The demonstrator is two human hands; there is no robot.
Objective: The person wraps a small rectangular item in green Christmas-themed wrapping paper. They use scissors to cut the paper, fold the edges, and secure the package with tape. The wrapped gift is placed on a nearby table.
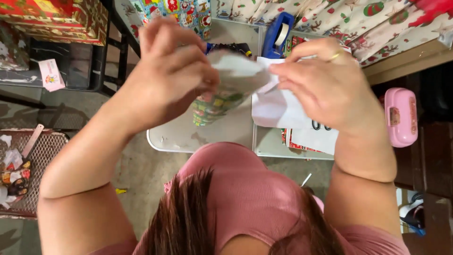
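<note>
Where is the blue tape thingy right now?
In the head view, the blue tape dispenser sits on the table at the top middle, just above and between the left hand and right hand, beside the festive wrapping paper.

Single head-worn view, steeply downward, close over both hands (245,80) and the table (222,132) beneath.
</note>
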